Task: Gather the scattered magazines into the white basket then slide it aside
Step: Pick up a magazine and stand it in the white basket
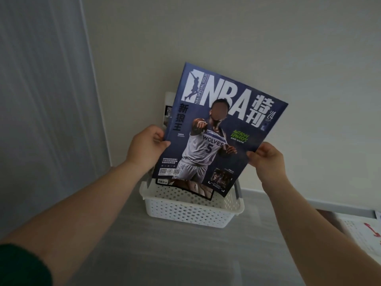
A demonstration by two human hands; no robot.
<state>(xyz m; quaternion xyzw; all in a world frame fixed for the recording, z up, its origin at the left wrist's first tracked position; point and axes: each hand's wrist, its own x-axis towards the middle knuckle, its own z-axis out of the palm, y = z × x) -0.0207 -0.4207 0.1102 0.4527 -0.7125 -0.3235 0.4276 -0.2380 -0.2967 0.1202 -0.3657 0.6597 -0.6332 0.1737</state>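
A dark blue NBA magazine with a basketball player on its cover is tilted over the white perforated basket, its lower edge inside the rim. My left hand grips its left edge and my right hand pinches its right edge. Beneath it in the basket lies another magazine with a dark cover. A further one stands behind, mostly hidden.
The basket sits on a grey floor against a pale wall. A grey curtain hangs at the left. At the lower right lies a white sheet with red marks on a low surface.
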